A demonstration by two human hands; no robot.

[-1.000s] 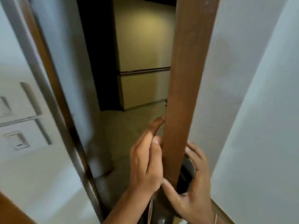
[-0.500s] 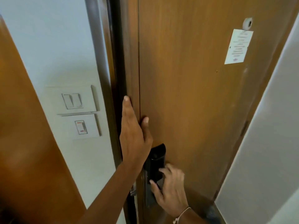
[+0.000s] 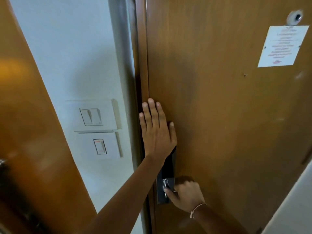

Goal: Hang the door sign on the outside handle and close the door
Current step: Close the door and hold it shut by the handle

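Observation:
The brown wooden door [image 3: 219, 115] fills the right of the view, its left edge flush against the frame [image 3: 136, 65]. My left hand [image 3: 157, 130] lies flat on the door beside that edge, fingers pointing up, holding nothing. Below it a black and metal lock plate [image 3: 166, 169] is partly covered by my wrist. My right hand [image 3: 185, 194] is curled around the metal inside handle [image 3: 166, 184] at the plate's lower part. No door sign is in view.
A white notice [image 3: 283, 46] and a peephole [image 3: 294, 17] sit high on the door. Two white switch plates [image 3: 96, 129] are on the pale wall left of the frame. Another brown wooden panel [image 3: 30, 132] stands at the far left, a pale wall [image 3: 290, 200] at the lower right.
The door swung from ajar, with the corridor showing, to flush with the frame. My left hand moved off the door's edge and flattened on its face. My right hand closed on the handle.

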